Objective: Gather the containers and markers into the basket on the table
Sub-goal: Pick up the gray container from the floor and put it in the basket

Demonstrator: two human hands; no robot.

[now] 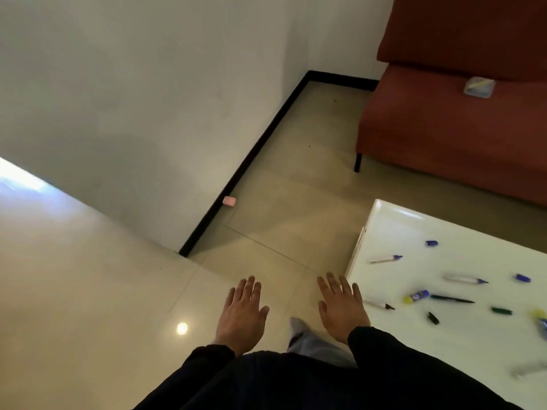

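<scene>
Several markers and loose caps lie scattered on a white table (393,223) at the lower right: a blue-tipped marker (386,258), another blue marker (466,279), a black pen (451,299), a black-tipped marker (379,304), a glue stick (416,296), a green cap (502,311). My left hand (241,313) and my right hand (343,306) hover flat over the floor left of the table, fingers spread, holding nothing. No basket is in view.
A red sofa (444,128) stands behind the table with a small clear container (479,87) on its seat. A pink block (229,201) lies on the tiled floor by the black skirting. White walls form a corner at the left.
</scene>
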